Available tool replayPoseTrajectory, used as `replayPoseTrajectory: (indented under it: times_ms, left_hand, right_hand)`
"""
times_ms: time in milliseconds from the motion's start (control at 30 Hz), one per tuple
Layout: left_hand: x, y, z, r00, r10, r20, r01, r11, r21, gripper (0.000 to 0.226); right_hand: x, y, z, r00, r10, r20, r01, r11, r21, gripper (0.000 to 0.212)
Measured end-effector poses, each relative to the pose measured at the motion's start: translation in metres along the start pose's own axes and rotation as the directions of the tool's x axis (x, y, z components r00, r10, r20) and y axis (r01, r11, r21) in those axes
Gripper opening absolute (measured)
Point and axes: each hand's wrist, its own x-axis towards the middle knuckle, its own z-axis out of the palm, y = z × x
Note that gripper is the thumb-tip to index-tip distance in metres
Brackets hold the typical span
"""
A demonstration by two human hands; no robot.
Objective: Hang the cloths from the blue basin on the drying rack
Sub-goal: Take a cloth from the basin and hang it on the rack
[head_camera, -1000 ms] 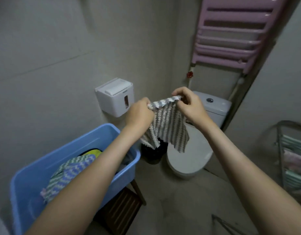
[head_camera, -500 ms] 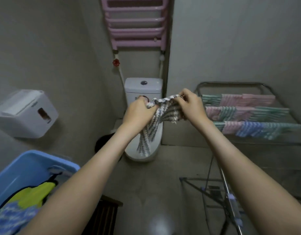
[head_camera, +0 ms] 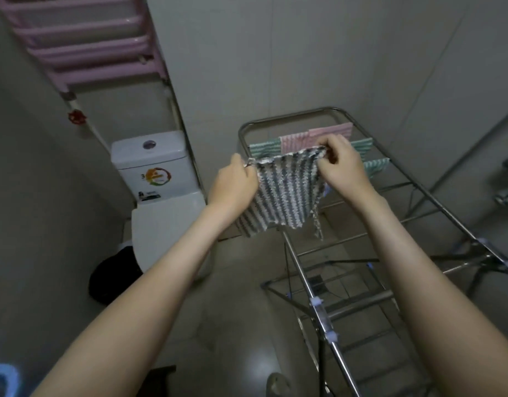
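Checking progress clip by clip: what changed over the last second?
The person turned right from the blue basin to the drying rack; the bunched grey striped cloth is now spread flat between the left hand and right hand. Unchanged: both hands pinch its top corners; other cloths hang on the rack.

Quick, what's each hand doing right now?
Left hand: pinching a top corner of the grey-and-white striped cloth.
Right hand: pinching its other top corner.

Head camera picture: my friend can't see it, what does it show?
The left hand and right hand pinch the top corners of a grey-and-white striped cloth, holding it spread over a metal drying rack. Pink cloths and green cloths hang on its far rails; a white toilet stands to the left.
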Motion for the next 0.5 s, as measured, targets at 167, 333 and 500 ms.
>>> replayPoseTrajectory:
  times_ms: [167, 333, 500]
  left_hand:
    - [0.016, 0.03, 0.032, 0.993, 0.104, 0.062, -0.108, 0.992, 0.063, 0.014]
    - [0.035, 0.031, 0.056, 0.946, 0.174, 0.273, -0.181, 0.984, 0.001, 0.02]
    - [0.057, 0.03, 0.084, 0.819, 0.222, 0.528, -0.221, 0.973, -0.066, 0.009]
  right_hand:
    - [0.0, 0.049, -0.025, 0.986, 0.101, -0.134, -0.108, 0.993, -0.045, 0.02]
    - [-0.007, 0.078, -0.025, 0.961, 0.165, -0.221, -0.186, 0.979, -0.078, 0.027]
    - [-0.008, 0.101, -0.018, 0.89, 0.323, -0.322, -0.334, 0.942, 0.02, 0.027]
